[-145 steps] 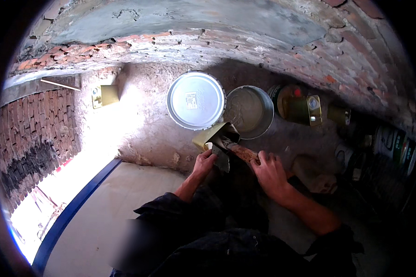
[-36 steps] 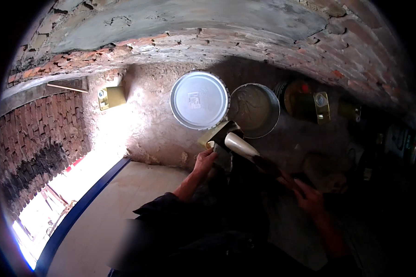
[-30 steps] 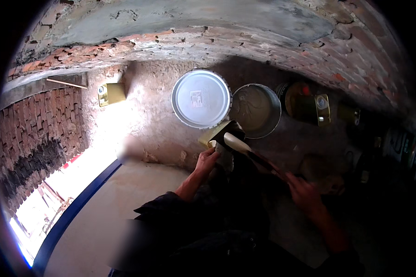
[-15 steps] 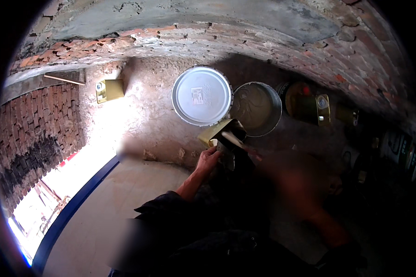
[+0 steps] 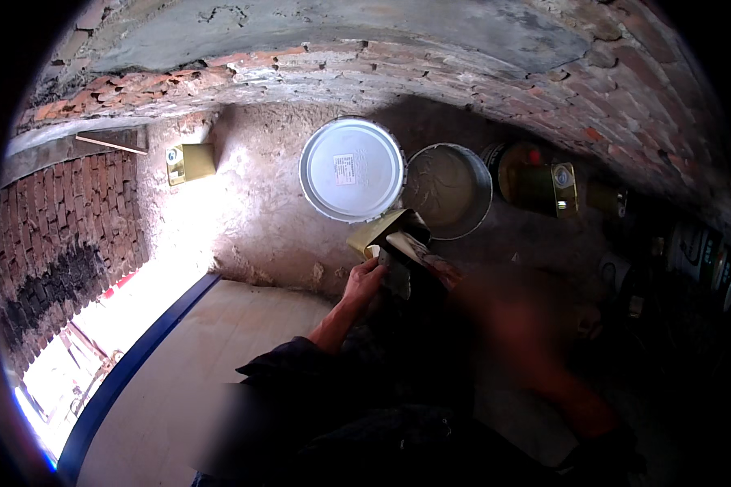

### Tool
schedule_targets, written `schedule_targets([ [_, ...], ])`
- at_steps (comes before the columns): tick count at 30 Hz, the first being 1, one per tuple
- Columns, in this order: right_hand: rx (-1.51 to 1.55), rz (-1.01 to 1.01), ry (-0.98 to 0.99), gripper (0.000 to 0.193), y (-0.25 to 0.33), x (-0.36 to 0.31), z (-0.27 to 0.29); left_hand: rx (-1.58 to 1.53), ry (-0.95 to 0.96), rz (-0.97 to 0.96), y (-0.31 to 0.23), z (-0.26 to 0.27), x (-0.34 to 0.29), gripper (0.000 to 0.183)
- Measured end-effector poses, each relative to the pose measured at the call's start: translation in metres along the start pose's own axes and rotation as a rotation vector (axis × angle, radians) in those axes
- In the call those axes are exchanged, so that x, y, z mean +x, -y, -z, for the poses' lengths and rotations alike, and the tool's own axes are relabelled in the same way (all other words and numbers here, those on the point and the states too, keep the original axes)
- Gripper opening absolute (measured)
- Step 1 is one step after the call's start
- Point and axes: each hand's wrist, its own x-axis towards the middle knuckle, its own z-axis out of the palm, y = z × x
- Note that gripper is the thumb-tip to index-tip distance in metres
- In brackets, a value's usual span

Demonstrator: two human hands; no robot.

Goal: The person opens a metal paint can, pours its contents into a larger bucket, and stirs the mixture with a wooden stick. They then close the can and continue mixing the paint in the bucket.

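A gold rectangular tin (image 5: 368, 236) stands tilted in front of me, its top open and its inside dark. My left hand (image 5: 362, 282) is closed on the near edge of this tin, fingers pinching a bent flap of metal. From the right, my right hand (image 5: 448, 274) reaches to the tin's mouth; most of it is dark and blurred. A pale, stick-like tool (image 5: 408, 247) lies across the opening and runs back to the right hand's fingers, which seem closed round it. Its far kind cannot be made out.
Beyond the tin stand a lidded round white bucket (image 5: 352, 168) and an open bucket (image 5: 448, 195) with greyish-brown contents. More gold tins (image 5: 551, 191) sit at the right in shadow. Another tin (image 5: 193, 164) is at the far left. A pale board (image 5: 219, 349) with a blue edge lies near left.
The pale tool has shifted and turned slightly at the tin's mouth with my right hand. My left hand keeps its hold. The view has moved a little.
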Motion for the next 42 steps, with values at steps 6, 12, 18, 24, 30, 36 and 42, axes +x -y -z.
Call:
schedule_targets([
  [6,0.001,-0.045,0.033,0.040,-0.001,-0.007,0.006,-0.043,0.010,-0.028,0.017,0.003,0.008,0.027],
  [12,0.014,-0.075,0.066,0.041,-0.001,-0.013,0.007,0.034,0.043,-0.052,0.024,0.007,0.012,0.029],
  [18,0.011,-0.075,0.053,0.043,-0.001,-0.019,0.007,0.025,0.041,-0.059,0.022,0.005,0.010,0.031],
  [24,-0.006,-0.067,0.038,0.044,-0.004,-0.024,0.005,0.008,0.006,-0.041,0.014,0.000,0.003,0.024],
  [30,-0.020,-0.072,0.035,0.046,-0.006,-0.029,0.004,0.059,0.012,-0.015,0.017,0.004,0.005,0.031],
  [36,-0.046,-0.084,0.035,0.047,-0.009,-0.035,0.005,0.049,0.032,-0.028,0.023,0.004,0.008,0.030],
  [42,-0.060,-0.092,0.035,0.049,-0.010,-0.039,0.005,-0.004,0.025,-0.012,0.010,-0.001,-0.002,0.030],
])
